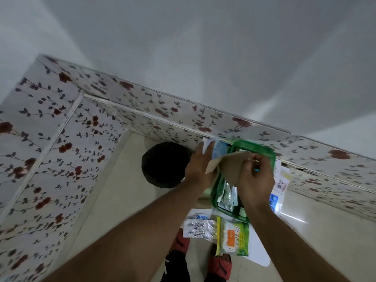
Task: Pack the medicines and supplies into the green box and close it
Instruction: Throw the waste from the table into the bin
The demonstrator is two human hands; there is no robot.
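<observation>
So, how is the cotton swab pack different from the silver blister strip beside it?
The cotton swab pack is green and yellow with an orange label; the silver blister strip is shiny foil. The swab pack looks larger and thicker, the strip flat and crinkled. The swab pack stands lengthwise, the strip crosswise. Both lie outside the green box, untouched by the hands.

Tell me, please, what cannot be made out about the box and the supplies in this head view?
- Green box: most of its inside is hidden by the tan packet and right hand.
- Foil strips: print blurred.
- Left hand: its grip on the white and blue pack is motion-blurred.
- Leaflets: partly behind the box.
</observation>
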